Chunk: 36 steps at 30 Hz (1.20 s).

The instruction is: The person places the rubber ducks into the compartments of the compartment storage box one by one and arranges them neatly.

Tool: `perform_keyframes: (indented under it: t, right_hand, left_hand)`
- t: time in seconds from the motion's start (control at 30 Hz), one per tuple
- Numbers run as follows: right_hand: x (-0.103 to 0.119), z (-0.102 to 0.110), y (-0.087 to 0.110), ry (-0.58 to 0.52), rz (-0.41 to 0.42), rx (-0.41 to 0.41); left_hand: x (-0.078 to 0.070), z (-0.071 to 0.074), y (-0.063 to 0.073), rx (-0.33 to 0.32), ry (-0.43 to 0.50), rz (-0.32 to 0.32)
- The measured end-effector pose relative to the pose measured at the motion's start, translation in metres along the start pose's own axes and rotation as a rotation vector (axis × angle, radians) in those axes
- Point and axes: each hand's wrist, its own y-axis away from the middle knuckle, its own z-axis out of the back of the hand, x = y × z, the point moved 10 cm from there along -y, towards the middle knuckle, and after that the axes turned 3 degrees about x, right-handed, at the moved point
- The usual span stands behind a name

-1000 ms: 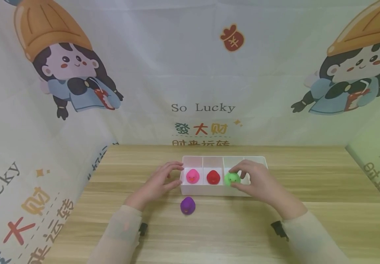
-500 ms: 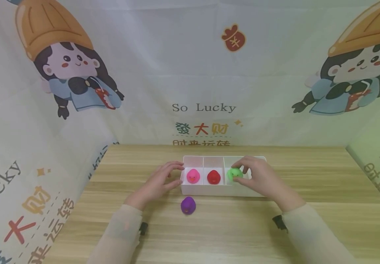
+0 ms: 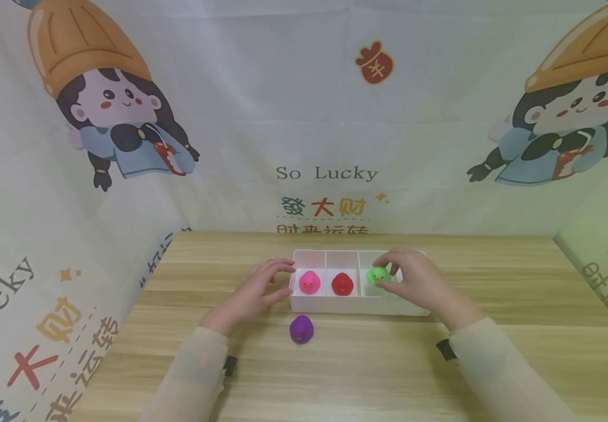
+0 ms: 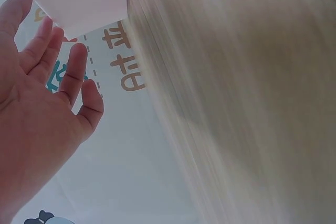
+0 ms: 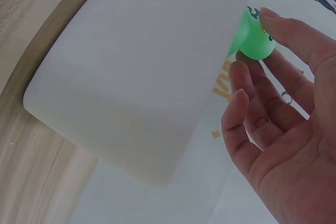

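Note:
A white divided box (image 3: 356, 303) stands on the table. A pink rubber duck (image 3: 309, 282) sits in its leftmost compartment and a red rubber duck (image 3: 343, 284) in the one beside it. My right hand (image 3: 414, 282) pinches a green rubber duck (image 3: 377, 276) between thumb and fingers, over the compartment right of the red one. In the right wrist view the green duck (image 5: 257, 38) shows above the box's rim. The thumb and loosely bent fingers of my left hand (image 3: 256, 290) touch the box's left end. A purple rubber duck (image 3: 301, 329) lies on the table before the box.
The wooden table (image 3: 367, 375) runs back to a printed cloth (image 3: 261, 117) hanging behind and at both sides. My right hand partly hides the box's rightmost compartment. A black strap piece (image 3: 445, 350) shows at my right wrist.
My right hand has shifted the green duck slightly right and up, away from the divider beside the red duck. The left hand and the other ducks stay in place.

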Motion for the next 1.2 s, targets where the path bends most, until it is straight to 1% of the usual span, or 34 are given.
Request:
perform_keyframes:
  t: [0.3, 0.67, 0.83, 1.0, 1.2]
  right_hand:
    - [0.0, -0.004, -0.004, -0.004, 0.008, 0.019]
    - [-0.01, -0.016, -0.01, -0.019, -0.063, 0.082]
    - [-0.014, -0.022, -0.012, -0.021, -0.088, 0.105]
    - [-0.015, -0.024, -0.015, 0.006, -0.08, 0.106]
    - [-0.015, -0.027, -0.017, 0.002, -0.057, 0.113]
  left_hand:
    - [0.001, -0.001, 0.0, -0.008, 0.0, -0.003]
    - [0.002, -0.002, 0.001, -0.005, 0.011, -0.009]
    - [0.003, -0.001, 0.001, -0.006, 0.021, -0.002]
    - [0.003, 0.0, 0.0, -0.008, 0.021, 0.006]
    - [0.002, 0.0, 0.0, -0.007, 0.023, 0.009]
